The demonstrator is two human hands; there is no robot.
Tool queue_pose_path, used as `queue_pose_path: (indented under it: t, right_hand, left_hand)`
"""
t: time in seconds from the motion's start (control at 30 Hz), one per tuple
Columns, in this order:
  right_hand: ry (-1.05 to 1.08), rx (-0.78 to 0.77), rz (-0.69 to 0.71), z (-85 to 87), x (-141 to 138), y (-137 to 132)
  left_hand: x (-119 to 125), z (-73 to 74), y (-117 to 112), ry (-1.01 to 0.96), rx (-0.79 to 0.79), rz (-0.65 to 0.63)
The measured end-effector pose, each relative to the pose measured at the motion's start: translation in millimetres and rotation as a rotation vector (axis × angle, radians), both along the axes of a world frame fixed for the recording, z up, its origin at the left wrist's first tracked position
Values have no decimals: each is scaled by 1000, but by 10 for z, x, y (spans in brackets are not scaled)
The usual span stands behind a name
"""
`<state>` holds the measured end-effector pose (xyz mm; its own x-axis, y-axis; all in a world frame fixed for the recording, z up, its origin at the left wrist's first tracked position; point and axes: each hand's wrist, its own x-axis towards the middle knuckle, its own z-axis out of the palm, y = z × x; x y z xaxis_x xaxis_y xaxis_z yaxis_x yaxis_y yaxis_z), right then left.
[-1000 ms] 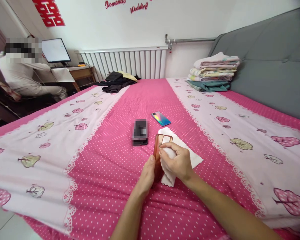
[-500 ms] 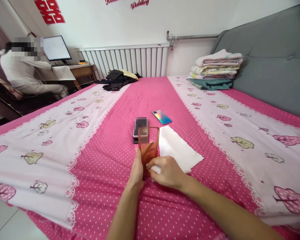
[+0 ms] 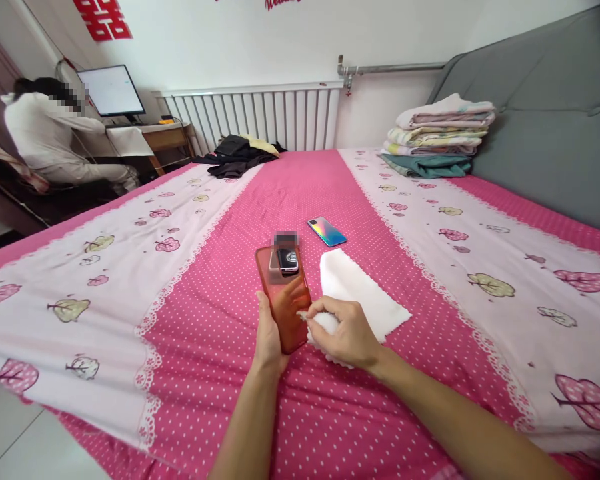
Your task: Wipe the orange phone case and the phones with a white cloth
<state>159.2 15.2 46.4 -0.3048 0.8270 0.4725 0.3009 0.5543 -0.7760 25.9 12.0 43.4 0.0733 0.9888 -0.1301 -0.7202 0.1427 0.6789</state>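
A translucent orange-red phone case is held up by my left hand, whose fingers show through its back. Closed in a pinch, my right hand grips a bunched white cloth at the case's right edge. Under and beyond the right hand, a flat white cloth with zigzag edges lies on the bed. A phone with a shiny rainbow-blue back rests beyond that cloth. Just behind the case, and partly seen through it, is a dark phone-like item with a pale rim.
The bed has a pink dotted sheet with tree prints. Folded bedding is stacked at the right by the grey headboard. Dark clothes lie near the radiator. At far left a person sits before a monitor.
The phone case has turned and tilted leftward, showing more of its back. My right hand with the bunched cloth has shifted slightly right, toward the case's edge.
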Motion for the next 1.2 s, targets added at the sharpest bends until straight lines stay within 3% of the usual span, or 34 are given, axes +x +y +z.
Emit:
queue_pose_path:
  t: [0.17, 1.2]
  right_hand:
    - [78, 5, -137, 10, 31, 35]
    - [117, -24, -101, -56, 10, 54]
  left_hand:
    - [-28, -18, 8, -49, -14, 29]
    - [22, 37, -48, 11, 39, 42]
